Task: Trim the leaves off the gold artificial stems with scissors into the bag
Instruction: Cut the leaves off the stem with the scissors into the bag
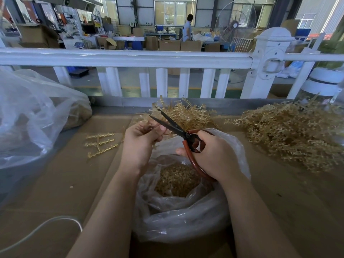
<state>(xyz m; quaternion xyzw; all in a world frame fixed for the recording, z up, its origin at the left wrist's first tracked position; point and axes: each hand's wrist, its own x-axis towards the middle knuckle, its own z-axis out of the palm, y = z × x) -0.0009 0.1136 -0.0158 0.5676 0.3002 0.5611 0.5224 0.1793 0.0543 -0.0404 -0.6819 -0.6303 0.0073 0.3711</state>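
- Head view: the left hand (143, 138) has its fingers curled round a gold stem (178, 110), gripping it above the bag (186, 216); the stem's leafy end fans out toward the far side.
- The right hand (214, 155) grips the scissors (176, 128) by their red-brown handles, fingers through the loops.
- The dark blades stand apart, pointing far-left, with their tips just beside the left hand's fingers and over the stem.
- The bag is clear plastic, its mouth open right under both hands, and holds a heap of cut gold leaves (176, 180).
- The bag sits on the worktop (65, 183), which is covered in brown cardboard.
- One stem piece (100, 144) lies flat on the cardboard, left of the left hand.
- A big pile of gold stems (290, 135) lies at the right, well apart from the bag.
- A large clear sack (33, 116) slumps at the left edge; gold stuff shows dimly inside it.
- A white cord (46, 228) curves across the near-left corner.
- A white railing (149, 60) runs along the far side of the worktop.
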